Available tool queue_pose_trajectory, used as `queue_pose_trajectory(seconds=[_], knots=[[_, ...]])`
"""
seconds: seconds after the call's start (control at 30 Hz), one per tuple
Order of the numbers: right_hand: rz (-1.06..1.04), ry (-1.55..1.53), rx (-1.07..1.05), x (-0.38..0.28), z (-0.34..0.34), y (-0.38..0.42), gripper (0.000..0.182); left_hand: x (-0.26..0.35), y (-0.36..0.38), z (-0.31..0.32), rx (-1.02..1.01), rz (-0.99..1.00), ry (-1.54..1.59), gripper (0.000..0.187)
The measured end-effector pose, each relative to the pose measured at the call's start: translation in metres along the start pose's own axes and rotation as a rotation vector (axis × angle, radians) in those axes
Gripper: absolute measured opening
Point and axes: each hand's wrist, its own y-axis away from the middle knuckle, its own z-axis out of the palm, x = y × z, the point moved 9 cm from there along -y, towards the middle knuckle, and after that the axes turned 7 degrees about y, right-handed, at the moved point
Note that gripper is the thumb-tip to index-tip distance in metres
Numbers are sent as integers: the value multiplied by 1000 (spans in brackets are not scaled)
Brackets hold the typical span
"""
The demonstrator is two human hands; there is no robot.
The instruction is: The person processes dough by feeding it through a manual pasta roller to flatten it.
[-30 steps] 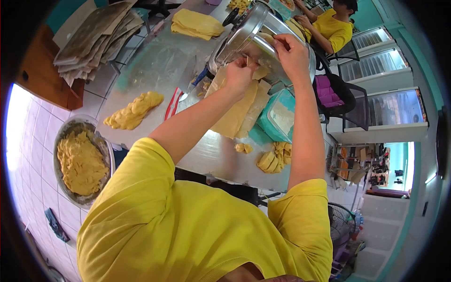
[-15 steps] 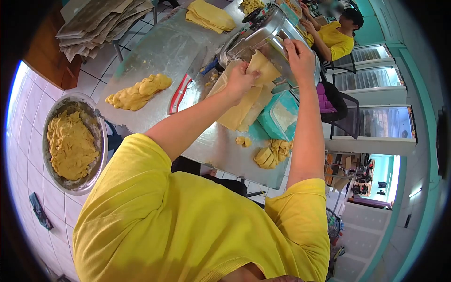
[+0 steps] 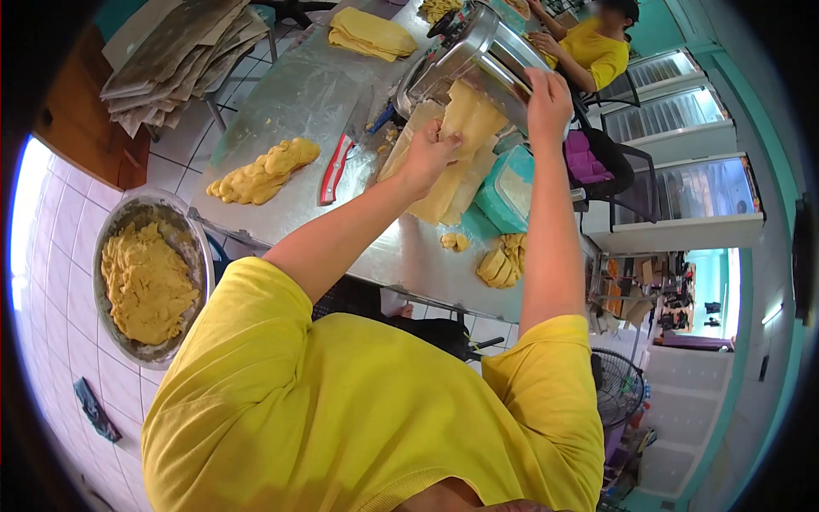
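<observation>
My left hand (image 3: pixel 431 160) pinches a thin yellow dough sheet (image 3: pixel 476 119) that hangs by the front of a shiny metal dough roller machine (image 3: pixel 467 61). More flat dough sheets (image 3: pixel 456 192) lie under it on the metal table. My right hand (image 3: pixel 548 104) is at the machine's right end, fingers curled; what they grip there is hard to make out. Just right of the sheets stands a teal tub (image 3: pixel 505 192) of white powder. Cut dough pieces (image 3: pixel 502 261) and a smaller piece (image 3: pixel 455 242) rest nearer to me.
A red-handled knife (image 3: pixel 336 171) and a dough log (image 3: pixel 266 171) lie on the table's left part. Beyond them is a folded sheet stack (image 3: pixel 372 34). A metal bowl (image 3: pixel 101 299) holds a dough mass at left. A person in yellow (image 3: pixel 597 61) works across.
The view has shifted slightly. My left hand has moved a little down the dough sheet, and more of the sheet shows above it. My right hand stays by the machine's end.
</observation>
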Motion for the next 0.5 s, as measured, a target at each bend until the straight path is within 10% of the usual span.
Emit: queue_pose_trajectory(seconds=[0.23, 0.3, 0.4, 0.5], knots=[[244, -184, 315, -2, -4, 132, 20, 3, 16, 1, -38, -43, -21, 27], [922, -920, 215, 40, 52, 176, 22, 0, 19, 2, -51, -50, -10, 27], [1204, -1477, 97, 30, 84, 188, 23, 1, 22, 0, -59, -27, -18, 26], [1073, -1431, -7, 19, 75, 174, 22, 1, 24, -5, -39, -10, -39, 24]])
